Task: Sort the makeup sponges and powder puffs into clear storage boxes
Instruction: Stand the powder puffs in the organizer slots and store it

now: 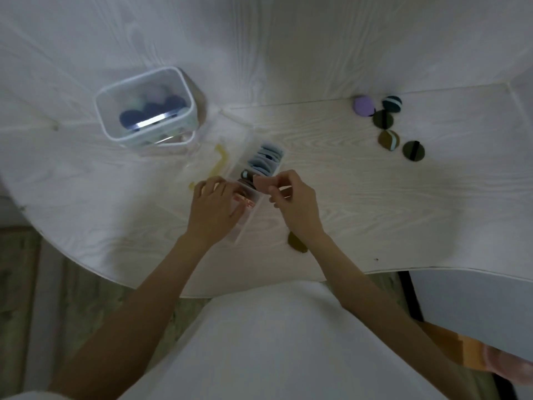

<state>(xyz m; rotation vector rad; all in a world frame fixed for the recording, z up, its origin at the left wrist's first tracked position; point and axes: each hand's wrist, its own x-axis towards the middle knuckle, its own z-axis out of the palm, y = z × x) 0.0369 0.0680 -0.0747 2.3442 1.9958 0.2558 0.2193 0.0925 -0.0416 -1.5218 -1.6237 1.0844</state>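
- The right hand [294, 202] pinches a pink puff [264, 183] between thumb and curled fingers, holding it over the near end of the long clear box [243, 223].
- The left hand [215, 207] rests on that box's near end, fingers spread and fairly straight over its contents.
- At 12 o'clock from the hands, the same box holds light blue puffs [266, 160] standing on edge, with a dark one [247, 175] just behind the pink puff.
- An olive puff [297, 242] lies on the table [375, 203] beside the right wrist.
- At 10 o'clock stands a square clear tub [148, 106] holding dark blue sponges.
- At 2 o'clock, well apart, lie a purple sponge [364, 105] and four dark puffs [413, 150].
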